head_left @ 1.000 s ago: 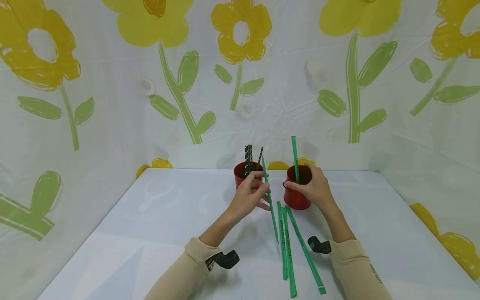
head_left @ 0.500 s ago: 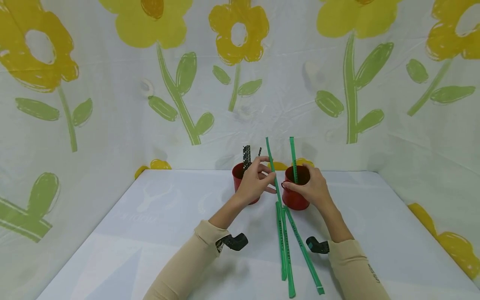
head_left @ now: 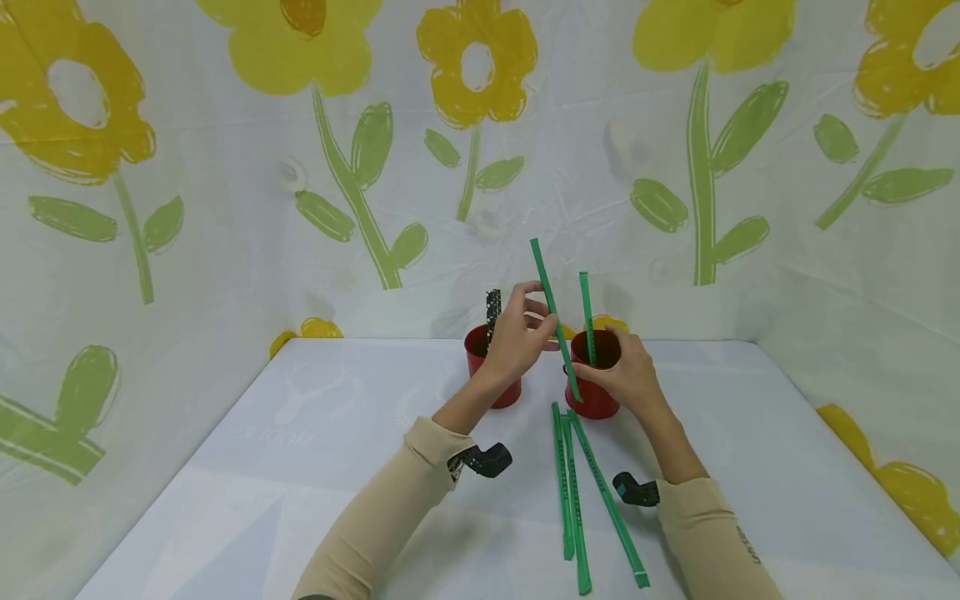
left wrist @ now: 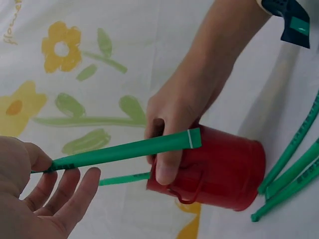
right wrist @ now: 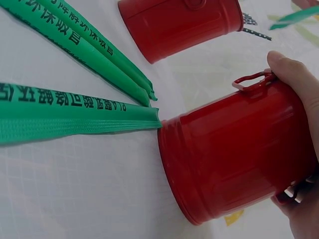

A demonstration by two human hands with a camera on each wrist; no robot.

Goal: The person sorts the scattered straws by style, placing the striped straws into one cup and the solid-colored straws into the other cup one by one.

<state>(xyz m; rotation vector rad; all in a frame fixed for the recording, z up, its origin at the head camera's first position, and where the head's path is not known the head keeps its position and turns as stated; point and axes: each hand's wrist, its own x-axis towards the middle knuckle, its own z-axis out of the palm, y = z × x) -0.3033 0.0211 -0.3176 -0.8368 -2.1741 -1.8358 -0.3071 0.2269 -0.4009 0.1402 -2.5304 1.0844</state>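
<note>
My left hand [head_left: 521, 333] pinches a green-wrapped straw [head_left: 550, 292] between thumb and fingers, tilted, its lower end in front of the right red metal cup [head_left: 592, 402]. Around that cup's rim, beside its small handle, my right hand [head_left: 632, 373] holds on; the right wrist view shows the thumb along the cup [right wrist: 234, 154]. One green-wrapped straw [head_left: 587, 304] stands inside this cup. In the left wrist view, the pinched straw [left wrist: 124, 151] passes in front of the right hand [left wrist: 174, 112], its flat end near the rim. Whether they touch is unclear.
Three green-wrapped straws [head_left: 606, 497] lie on the white table [head_left: 300, 467] in front of the right cup. A second red cup [head_left: 506, 395] holds black dotted straws [head_left: 492, 310], partly behind my left hand. A flower-print cloth [head_left: 570, 183] hangs behind.
My left hand has moved up and to the right with the green-wrapped straw, bringing its lower end from over the table to the right cup. The right hand stays on the cup.
</note>
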